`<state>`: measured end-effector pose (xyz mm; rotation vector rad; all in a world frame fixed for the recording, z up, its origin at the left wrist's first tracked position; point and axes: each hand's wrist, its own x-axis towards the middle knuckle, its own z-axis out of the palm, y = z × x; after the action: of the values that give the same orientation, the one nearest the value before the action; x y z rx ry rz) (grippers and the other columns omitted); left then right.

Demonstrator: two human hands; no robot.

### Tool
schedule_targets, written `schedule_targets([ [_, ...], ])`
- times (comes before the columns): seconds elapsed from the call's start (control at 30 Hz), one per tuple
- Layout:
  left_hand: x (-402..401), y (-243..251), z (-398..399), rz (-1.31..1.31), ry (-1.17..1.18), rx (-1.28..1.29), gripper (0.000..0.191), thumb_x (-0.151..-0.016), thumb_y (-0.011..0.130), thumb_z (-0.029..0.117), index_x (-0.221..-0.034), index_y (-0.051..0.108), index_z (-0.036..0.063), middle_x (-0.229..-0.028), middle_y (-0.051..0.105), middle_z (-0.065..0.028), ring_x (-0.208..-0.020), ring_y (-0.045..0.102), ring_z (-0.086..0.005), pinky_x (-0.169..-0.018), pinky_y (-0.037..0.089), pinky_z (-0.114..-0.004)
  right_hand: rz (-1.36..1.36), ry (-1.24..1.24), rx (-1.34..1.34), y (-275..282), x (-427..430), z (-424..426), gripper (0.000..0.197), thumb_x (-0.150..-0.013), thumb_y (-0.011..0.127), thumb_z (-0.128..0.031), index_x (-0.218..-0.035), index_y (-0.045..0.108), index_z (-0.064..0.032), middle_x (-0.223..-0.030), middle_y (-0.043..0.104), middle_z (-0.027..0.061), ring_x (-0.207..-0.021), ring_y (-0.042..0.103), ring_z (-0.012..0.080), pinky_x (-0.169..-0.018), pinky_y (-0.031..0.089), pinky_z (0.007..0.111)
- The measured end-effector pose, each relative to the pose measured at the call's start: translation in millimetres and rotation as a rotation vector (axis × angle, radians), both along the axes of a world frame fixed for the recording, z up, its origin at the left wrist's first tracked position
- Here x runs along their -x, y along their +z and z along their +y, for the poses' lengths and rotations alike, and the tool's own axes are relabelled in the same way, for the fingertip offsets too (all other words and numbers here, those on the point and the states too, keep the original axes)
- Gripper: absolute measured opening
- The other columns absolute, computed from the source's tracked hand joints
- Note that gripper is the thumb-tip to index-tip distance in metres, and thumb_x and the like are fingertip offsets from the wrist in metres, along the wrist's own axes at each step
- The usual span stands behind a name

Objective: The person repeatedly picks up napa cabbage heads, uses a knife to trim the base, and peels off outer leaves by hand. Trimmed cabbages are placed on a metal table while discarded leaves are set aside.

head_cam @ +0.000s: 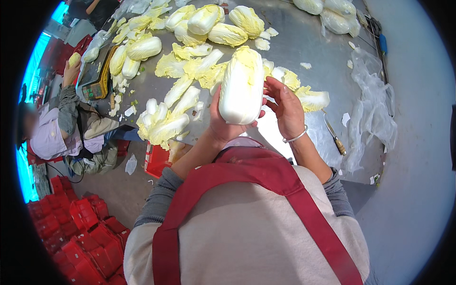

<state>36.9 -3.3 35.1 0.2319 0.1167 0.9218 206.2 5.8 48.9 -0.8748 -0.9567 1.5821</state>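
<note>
A trimmed napa cabbage [242,89] rests in my left hand [218,123], its white base towards me and yellow leaf tips away. The left fingers wrap beneath it, and fingertips show past its lower right edge. My right hand [286,108], with a bangle at the wrist, stands beside the cabbage with fingers apart; whether a fingertip touches it is hard to tell. Loose cabbage leaves [205,67] lie on the metal table [285,42] behind and around the held head. A pile of stripped leaves [162,121] sits at the table's near edge, left of my hands.
Right of my hand lies a wood-handled knife [339,144], beside crumpled clear plastic bags [370,107]. Whole cabbages [203,21] are heaped at the back, bagged ones [338,16] at far right. Left, a co-worker [60,124] sits by a scale [94,89]. Red crates [85,245] cover the floor.
</note>
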Motion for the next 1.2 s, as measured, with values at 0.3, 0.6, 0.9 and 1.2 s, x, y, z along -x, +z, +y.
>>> schedule_targets([
  [0.3, 4, -29, -6, -0.269, -0.086, 0.031, 0.076, -0.085, 0.035, 0.063, -0.137, 0.032, 0.0088, -0.121, 0.049, -0.0271, -0.096, 0.059, -0.0355, -0.074, 0.054, -0.041, -0.074, 0.034, -0.065, 15, 0, -13, 0.048, -0.095, 0.042, -0.036, -0.126, 0.047, 0.0006, -0.119, 0.054, 0.0096, -0.109, 0.05, 0.0188, -0.092, 0.042, 0.034],
  [0.6, 23, -14, -14, 0.109, 0.103, 0.104, 0.072, -0.084, 0.032, 0.066, -0.133, 0.04, 0.0132, -0.12, 0.053, -0.0135, -0.096, 0.058, -0.0346, -0.074, 0.049, -0.045, -0.085, 0.129, 0.023, -9, 10, -8, 0.037, -0.092, 0.053, -0.025, -0.122, 0.053, -0.0041, -0.115, 0.057, 0.0051, -0.103, 0.054, 0.0132, -0.087, 0.044, 0.03],
  [0.9, 35, -18, 9, 0.642, 0.444, -0.119, 0.066, -0.092, 0.031, 0.055, -0.138, 0.03, 0.0069, -0.133, 0.044, -0.0102, -0.122, 0.043, -0.0236, -0.102, 0.034, -0.038, 0.202, 0.269, 0.258, 5, 51, 6, 0.054, -0.096, 0.041, -0.032, -0.142, 0.026, -0.0068, -0.133, 0.043, 0.0044, -0.111, 0.048, 0.0138, -0.092, 0.038, 0.025],
  [1.2, 31, -2, 16, 0.437, 0.442, -0.12, 0.061, -0.097, 0.022, 0.048, -0.138, 0.026, 0.0037, -0.133, 0.042, -0.0128, -0.121, 0.044, -0.0229, -0.101, 0.036, -0.037, -0.088, 0.076, 0.05, 3, 45, -6, 0.046, -0.092, 0.048, -0.014, -0.136, 0.038, -0.0026, -0.129, 0.049, 0.009, -0.117, 0.044, 0.0141, -0.1, 0.032, 0.027],
])
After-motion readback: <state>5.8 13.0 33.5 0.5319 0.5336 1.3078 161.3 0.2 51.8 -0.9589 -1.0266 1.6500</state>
